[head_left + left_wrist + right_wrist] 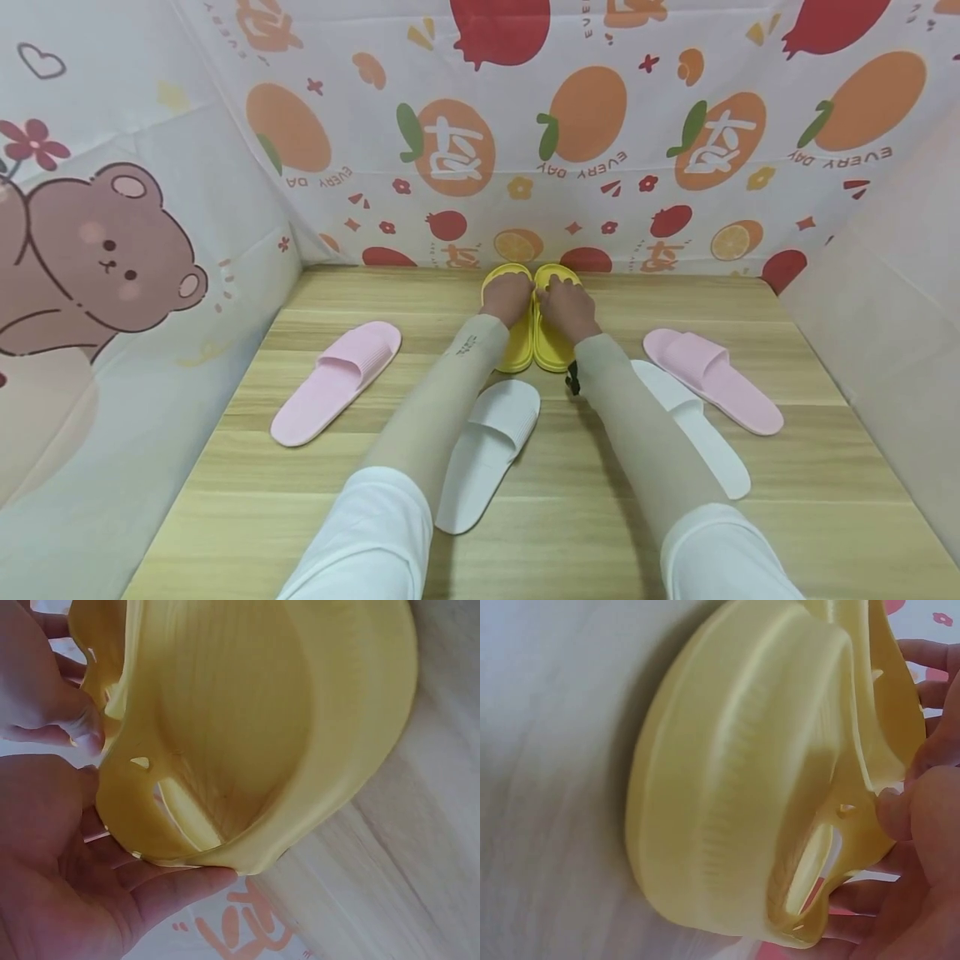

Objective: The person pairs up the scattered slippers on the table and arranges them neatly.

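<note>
Both hands at far edge of table (232, 508), each on 1 slipper of yellow pr. L hand (508, 296) grips the front of L yellow slipper (517, 348); fingers curl round edge of its upper (cutouts visible in L wrist view). R hand (568, 310) grips R yellow slipper (553, 348) the same way, fingers wrapped round front edge. Yellow pr. side by side, touching or nearly so, toes twd fruit-print cloth (517, 167), heels twd person. Contact w/ cloth: can't tell.

Others, all on table: L pink slipper (337, 383) well left of yellow pr., angled, toe up & inward. R pink slipper (712, 379) well right, toe also inward. L white slipper (487, 458) nearer the person, between forearms, tilted, part behind L forearm. R white slipper (708, 442) just beside R pink one, partly hidden by R forearm.

L side: bear-print cloth (112, 242). Small black object (573, 379) at R wrist (too small to ID). White sleeves (375, 533) pushed up on both arms.
</note>
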A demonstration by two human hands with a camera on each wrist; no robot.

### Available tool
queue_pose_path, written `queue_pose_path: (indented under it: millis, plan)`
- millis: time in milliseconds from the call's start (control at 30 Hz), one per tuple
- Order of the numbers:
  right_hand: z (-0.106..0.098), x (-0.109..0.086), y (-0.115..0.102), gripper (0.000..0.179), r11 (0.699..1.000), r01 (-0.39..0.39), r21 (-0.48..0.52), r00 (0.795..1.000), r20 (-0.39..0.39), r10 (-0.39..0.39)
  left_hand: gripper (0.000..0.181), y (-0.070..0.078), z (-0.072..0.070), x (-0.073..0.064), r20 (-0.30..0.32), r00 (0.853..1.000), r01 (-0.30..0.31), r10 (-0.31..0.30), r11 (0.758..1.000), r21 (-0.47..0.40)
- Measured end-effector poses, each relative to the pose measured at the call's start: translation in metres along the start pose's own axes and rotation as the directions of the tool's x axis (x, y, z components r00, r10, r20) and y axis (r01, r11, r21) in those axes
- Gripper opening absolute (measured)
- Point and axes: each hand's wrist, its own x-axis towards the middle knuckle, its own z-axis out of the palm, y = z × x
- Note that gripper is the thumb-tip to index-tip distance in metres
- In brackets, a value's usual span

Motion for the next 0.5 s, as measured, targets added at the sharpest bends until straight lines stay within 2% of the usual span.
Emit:
queue_pose_path:
  millis: [167, 300, 400, 500]
  plan:
    - [-0.0036, -0.0024, -0.0033, 0.053, 1.000, 0.002, 0.001, 1.000, 0.003, -0.002, 0.042, 0.0009, -0.0011, -0.0003, -0.011, 1.000, 0.008, -0.009, 1.000, -0.024]
    - [-0.0038, -0.0027, -0.0018, 0.055, 1.000, -0.004, 0.003, 1.000, 0.005, 0.004, 0.040, 0.0006, -0.0022, -0.0015, -0.002, 1.000, -0.012, 0.012, 1.000, -0.007]
    - [-0.0038, -0.0022, -0.0006, 0.056, 1.000, -0.006, 0.006, 1.000, -0.009, 0.006, 0.040, -0.0027, -0.0045, -0.0012, 0.007, 1.000, -0.014, 0.014, 1.000, 0.001]
    - [-0.0042, -0.0025, 0.0015, 0.056, 1.000, -0.003, 0.013, 1.000, -0.017, 0.004, 0.042, -0.0075, -0.0042, -0.0001, 0.019, 1.000, 0.003, -0.002, 0.999, -0.034]
